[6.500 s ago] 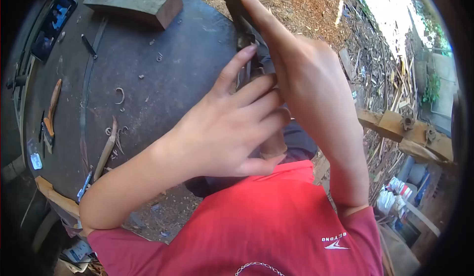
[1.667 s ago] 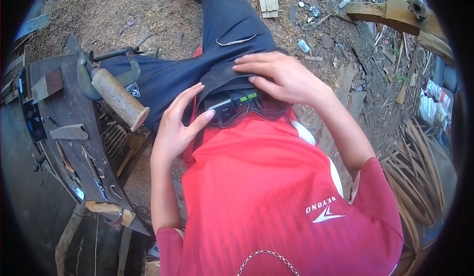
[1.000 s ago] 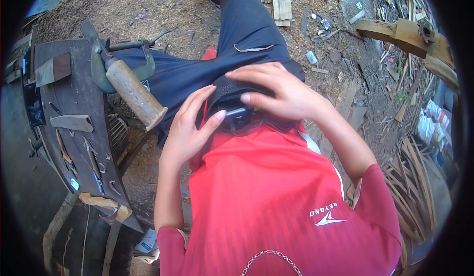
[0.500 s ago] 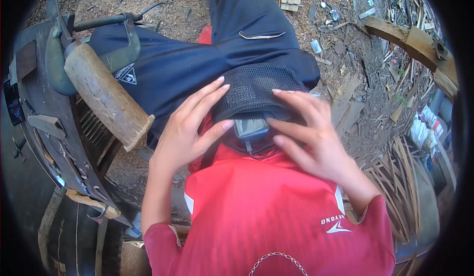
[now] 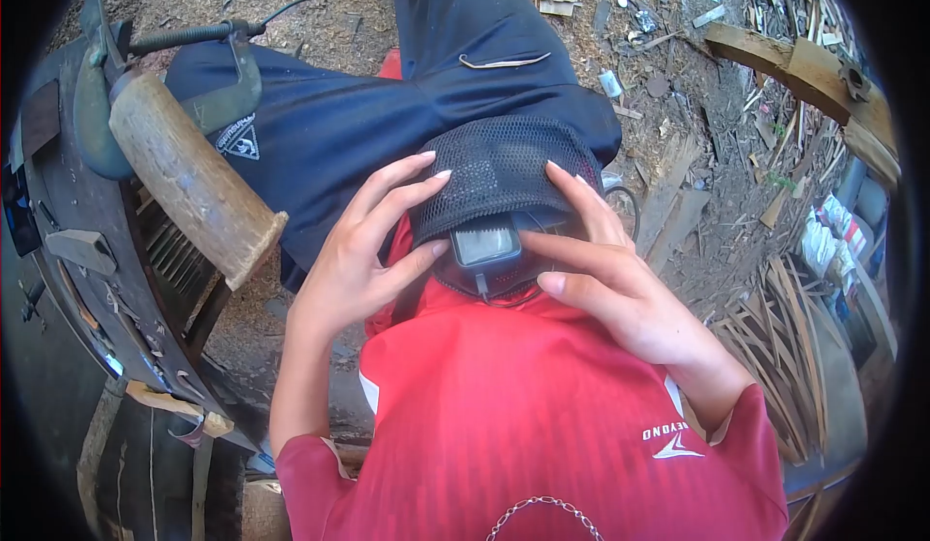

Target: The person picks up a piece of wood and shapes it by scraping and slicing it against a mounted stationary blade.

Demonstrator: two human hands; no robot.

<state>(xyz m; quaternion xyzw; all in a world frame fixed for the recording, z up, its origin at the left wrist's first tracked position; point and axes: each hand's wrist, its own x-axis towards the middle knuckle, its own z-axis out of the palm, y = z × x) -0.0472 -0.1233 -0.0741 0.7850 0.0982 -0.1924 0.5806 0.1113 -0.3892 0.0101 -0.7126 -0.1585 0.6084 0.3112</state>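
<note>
A black mesh pouch (image 5: 494, 168) lies in my lap with its mouth towards my belly. Inside that mouth sits a small dark device with a screen (image 5: 484, 246), with a cable (image 5: 482, 287) plugged into its lower edge. My left hand (image 5: 354, 246) holds the pouch's left side, fingertips on the mesh and thumb beside the device. On the opposite side, my right hand (image 5: 615, 284) has its upper fingers on the mesh. The right index finger reaches to the mouth near the device, and the thumb is below it.
To the left, a metal clamp (image 5: 92, 115) and a worn wooden cylinder (image 5: 194, 178) are at a dark workbench (image 5: 97, 192). A curved wooden piece (image 5: 804, 76), plastic scraps (image 5: 828, 241) and thin wood strips (image 5: 775, 357) lie to the right. Sawdust and debris cover the ground.
My right hand has come in closer on the pouch, its fingers lying along the mesh. A cable loop now shows right of the pouch. The view has shifted slightly.
</note>
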